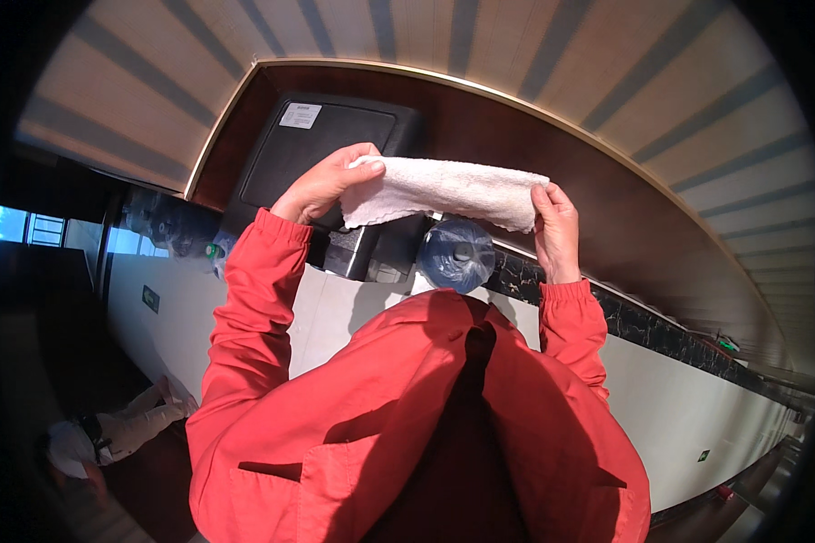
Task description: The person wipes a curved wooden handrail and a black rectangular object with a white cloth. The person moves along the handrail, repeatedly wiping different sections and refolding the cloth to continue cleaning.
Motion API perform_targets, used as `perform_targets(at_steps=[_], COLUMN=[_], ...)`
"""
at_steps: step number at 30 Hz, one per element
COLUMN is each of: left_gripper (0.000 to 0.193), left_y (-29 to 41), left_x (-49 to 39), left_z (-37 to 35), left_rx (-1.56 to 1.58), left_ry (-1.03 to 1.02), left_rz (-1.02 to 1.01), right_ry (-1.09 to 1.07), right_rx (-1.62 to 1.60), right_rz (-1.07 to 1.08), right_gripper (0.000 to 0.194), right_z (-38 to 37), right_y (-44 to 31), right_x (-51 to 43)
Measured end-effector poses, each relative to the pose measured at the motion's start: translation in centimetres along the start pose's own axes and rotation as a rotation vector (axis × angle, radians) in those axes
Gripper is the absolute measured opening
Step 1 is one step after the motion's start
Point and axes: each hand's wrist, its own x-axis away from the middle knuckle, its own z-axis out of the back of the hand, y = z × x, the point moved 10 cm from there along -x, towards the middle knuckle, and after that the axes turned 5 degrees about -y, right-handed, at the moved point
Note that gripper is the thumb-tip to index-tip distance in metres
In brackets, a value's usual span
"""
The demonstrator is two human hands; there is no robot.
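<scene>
A white terry cloth (448, 190) is stretched out between my two hands, in front of my red jacket. My left hand (329, 180) pinches its left end, with the thumb lying on top. At the other end, the thumb and fingers of my right hand (555, 217) grip the corner. The cloth looks folded into a strip, and its lower edge hangs wavy. Beyond and below it stands a black water dispenser (333, 149) with a label on its top. A clear bluish water jug (456, 256) stands beside the dispenser, under the cloth.
Dark wood panelling (475, 115) rises behind the dispenser, below striped wallpaper (489, 41). Several plastic-wrapped water jugs (159, 224) stand at left. A black marbled skirting (631, 312) borders the pale floor (672, 400), which bears green arrow signs (151, 298). At lower left is another person (119, 431).
</scene>
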Motion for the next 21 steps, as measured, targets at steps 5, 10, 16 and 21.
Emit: perform_targets(at_steps=[5,10,16,21], left_gripper=[0.023,0.021,0.021,0.015], left_y=[0.6,0.5,-0.3,-2.4], left_x=[-1.9,-3.2,-3.9,-4.3], left_z=[-2.0,-4.4,-8.6,-10.9], left_rx=[0.045,0.169,0.277,0.491], left_ry=[-0.034,-0.046,-0.185,-0.273], left_rz=[-0.074,-0.116,-0.134,-0.089], right_ry=[0.128,0.256,0.517,0.555], right_rx=[0.061,0.307,0.638,0.535], right_rz=[0.093,0.253,0.549,0.516], right_gripper=[0.018,0.020,0.017,0.017], right_z=[2.0,3.8,5.0,7.2], right_y=[-1.8,-4.0,-6.7,-6.8], right_x=[1.1,2.5,5.3,6.8])
